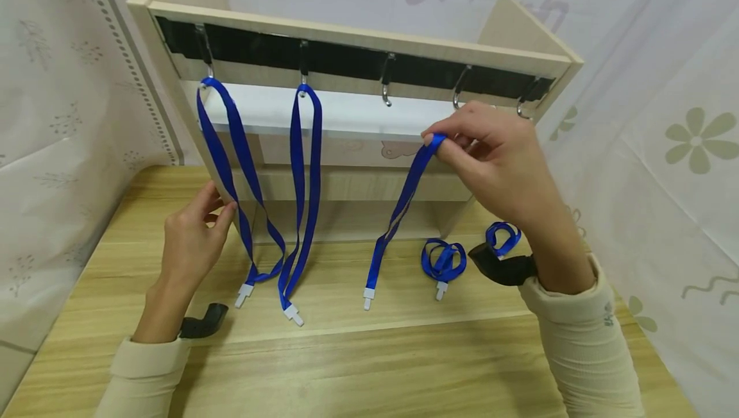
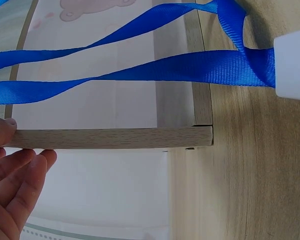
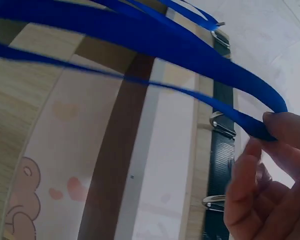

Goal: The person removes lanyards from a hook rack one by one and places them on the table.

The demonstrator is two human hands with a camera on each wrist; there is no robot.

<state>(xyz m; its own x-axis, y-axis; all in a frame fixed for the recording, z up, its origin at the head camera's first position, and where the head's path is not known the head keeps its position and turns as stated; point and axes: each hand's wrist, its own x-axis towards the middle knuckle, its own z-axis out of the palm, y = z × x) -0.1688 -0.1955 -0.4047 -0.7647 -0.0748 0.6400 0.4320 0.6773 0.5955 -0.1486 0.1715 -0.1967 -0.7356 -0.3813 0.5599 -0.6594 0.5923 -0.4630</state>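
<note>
My right hand pinches the top of a blue lanyard between thumb and fingers. The lanyard hangs in front of the wooden shelf, its white clip at the lower end. In the right wrist view the loop of the lanyard spreads out from the fingertips. My left hand grips the shelf's side panel, thumb on one face and fingers on the other. Beside it, one blue lanyard hangs from the leftmost hook, and another lanyard from the second hook.
A black strip along the shelf carries several metal hooks; the middle hook is bare. Two coiled lanyards, one nearer and one by the right forearm, lie on the wooden table. A patterned curtain surrounds the table.
</note>
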